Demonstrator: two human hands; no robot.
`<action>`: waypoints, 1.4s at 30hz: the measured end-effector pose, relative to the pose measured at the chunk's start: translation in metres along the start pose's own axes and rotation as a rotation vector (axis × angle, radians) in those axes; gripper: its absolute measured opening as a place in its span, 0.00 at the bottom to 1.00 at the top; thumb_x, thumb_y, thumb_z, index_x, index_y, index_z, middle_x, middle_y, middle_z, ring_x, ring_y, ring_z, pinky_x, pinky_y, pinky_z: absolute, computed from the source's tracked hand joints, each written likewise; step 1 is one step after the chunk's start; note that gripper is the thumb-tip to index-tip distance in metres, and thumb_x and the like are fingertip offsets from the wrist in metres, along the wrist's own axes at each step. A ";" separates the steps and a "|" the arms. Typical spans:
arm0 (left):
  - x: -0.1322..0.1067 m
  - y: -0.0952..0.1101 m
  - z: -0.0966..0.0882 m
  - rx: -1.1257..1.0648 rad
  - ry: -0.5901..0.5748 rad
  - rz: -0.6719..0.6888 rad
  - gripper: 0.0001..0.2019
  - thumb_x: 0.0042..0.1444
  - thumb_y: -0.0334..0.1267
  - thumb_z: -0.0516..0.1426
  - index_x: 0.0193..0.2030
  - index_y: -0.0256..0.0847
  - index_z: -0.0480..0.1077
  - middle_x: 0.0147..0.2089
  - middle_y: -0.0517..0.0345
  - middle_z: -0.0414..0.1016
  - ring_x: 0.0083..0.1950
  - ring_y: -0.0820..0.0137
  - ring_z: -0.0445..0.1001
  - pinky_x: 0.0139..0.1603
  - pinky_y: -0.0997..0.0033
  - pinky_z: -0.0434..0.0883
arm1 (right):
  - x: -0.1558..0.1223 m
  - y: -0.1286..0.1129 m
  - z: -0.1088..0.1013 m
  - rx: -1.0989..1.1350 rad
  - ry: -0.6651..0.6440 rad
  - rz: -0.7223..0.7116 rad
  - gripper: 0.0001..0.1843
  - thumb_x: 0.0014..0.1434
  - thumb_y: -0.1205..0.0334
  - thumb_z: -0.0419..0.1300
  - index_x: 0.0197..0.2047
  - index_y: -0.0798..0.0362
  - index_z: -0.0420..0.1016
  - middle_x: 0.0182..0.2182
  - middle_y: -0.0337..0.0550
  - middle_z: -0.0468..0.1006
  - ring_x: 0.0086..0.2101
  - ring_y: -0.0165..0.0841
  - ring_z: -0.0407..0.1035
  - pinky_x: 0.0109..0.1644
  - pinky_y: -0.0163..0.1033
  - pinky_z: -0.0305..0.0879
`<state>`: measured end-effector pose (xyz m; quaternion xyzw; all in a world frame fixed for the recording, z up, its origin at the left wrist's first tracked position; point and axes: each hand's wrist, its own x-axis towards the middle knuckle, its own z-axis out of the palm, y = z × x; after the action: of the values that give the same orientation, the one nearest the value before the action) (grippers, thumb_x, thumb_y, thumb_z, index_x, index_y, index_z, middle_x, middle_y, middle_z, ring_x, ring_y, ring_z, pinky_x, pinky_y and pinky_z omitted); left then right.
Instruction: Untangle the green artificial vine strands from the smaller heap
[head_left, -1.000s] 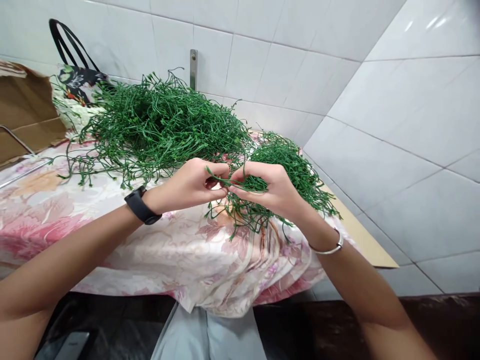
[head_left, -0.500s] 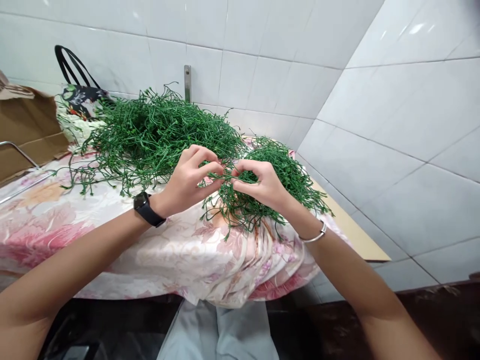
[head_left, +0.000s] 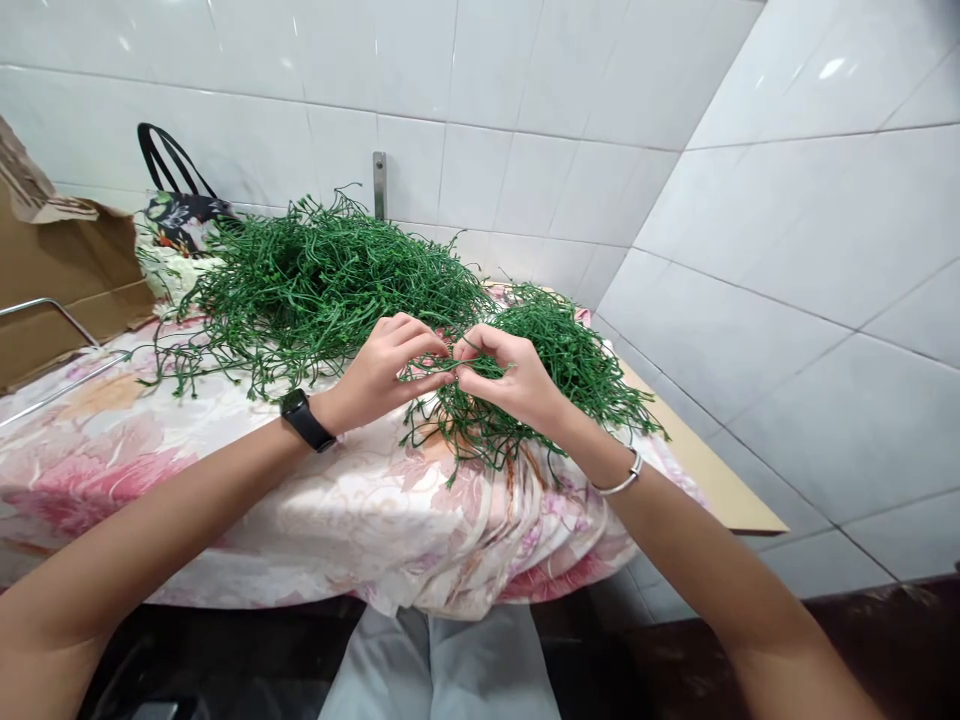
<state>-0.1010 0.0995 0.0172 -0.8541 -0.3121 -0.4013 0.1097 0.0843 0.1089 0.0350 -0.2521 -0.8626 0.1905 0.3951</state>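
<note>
My left hand (head_left: 386,368) and my right hand (head_left: 504,378) meet fingertip to fingertip over a table covered with a floral cloth (head_left: 225,480). Both pinch thin green stems (head_left: 435,370) stretched between them. The right hand rests on a small heap of green stems (head_left: 577,370). A much larger pile of the same green stems (head_left: 322,280) lies behind the left hand. I wear a black watch (head_left: 306,420) on the left wrist and a silver bangle (head_left: 619,485) on the right.
A brown cardboard box (head_left: 60,280) stands at the far left with a metal bar (head_left: 52,350) in front. A patterned bag with black handles (head_left: 176,205) sits against the white tiled wall (head_left: 525,120). The table's bare edge (head_left: 712,470) shows at right.
My hands have drawn slightly closer and the left fingers have curled back onto the stems. The camera has shifted a little, so the scene sits lower and to the right.
</note>
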 end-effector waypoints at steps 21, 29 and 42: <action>-0.004 0.000 0.003 -0.042 -0.189 -0.072 0.08 0.56 0.36 0.49 0.39 0.34 0.64 0.33 0.54 0.68 0.35 0.70 0.64 0.36 0.72 0.62 | 0.001 0.009 0.002 -0.253 -0.118 -0.131 0.09 0.54 0.73 0.49 0.38 0.57 0.66 0.33 0.43 0.66 0.35 0.28 0.61 0.40 0.36 0.60; -0.002 0.004 0.002 -0.181 -0.204 -0.133 0.11 0.58 0.42 0.47 0.36 0.36 0.64 0.25 0.61 0.64 0.24 0.78 0.58 0.25 0.79 0.55 | -0.002 0.003 0.006 -0.196 -0.102 -0.028 0.07 0.57 0.73 0.44 0.37 0.56 0.60 0.28 0.40 0.66 0.29 0.25 0.61 0.35 0.33 0.61; -0.007 0.004 0.008 -0.061 -0.138 -0.130 0.12 0.58 0.38 0.46 0.41 0.35 0.66 0.20 0.65 0.61 0.19 0.79 0.53 0.22 0.79 0.51 | -0.002 -0.005 0.007 -0.390 -0.077 0.044 0.10 0.56 0.62 0.50 0.38 0.59 0.66 0.21 0.35 0.63 0.21 0.22 0.52 0.27 0.30 0.52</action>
<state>-0.0970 0.0967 0.0069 -0.8605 -0.3616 -0.3570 0.0356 0.0785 0.1030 0.0325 -0.3354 -0.8919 0.0381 0.3011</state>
